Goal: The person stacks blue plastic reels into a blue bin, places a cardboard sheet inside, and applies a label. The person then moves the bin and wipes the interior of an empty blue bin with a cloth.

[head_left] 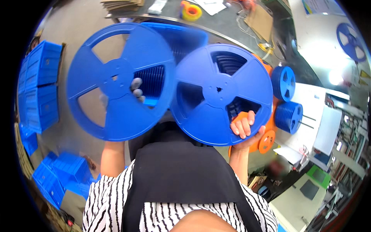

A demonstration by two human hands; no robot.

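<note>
Two large blue plastic reel discs with wedge-shaped openings are held up side by side in front of me. My left hand (137,89) is mostly hidden behind the left reel disc (150,46); its pale grey fingertips show through an opening, curled on that disc. With the fingers of my right hand (244,128) hooked over the rim through the lower opening, I grip the right reel disc (247,83). The inner edges of the two discs meet or overlap slightly; I cannot tell whether they touch. Behind them, a row of blue discs (150,79) stands in a blue bin (193,34).
Beyond the bin runs a dark workbench (216,19) with a roll of yellow tape (191,12) and cardboard (259,23). Stacked smaller blue reels (288,117) and an orange reel (266,141) are at the right. Blue crates (42,87) stand on the left.
</note>
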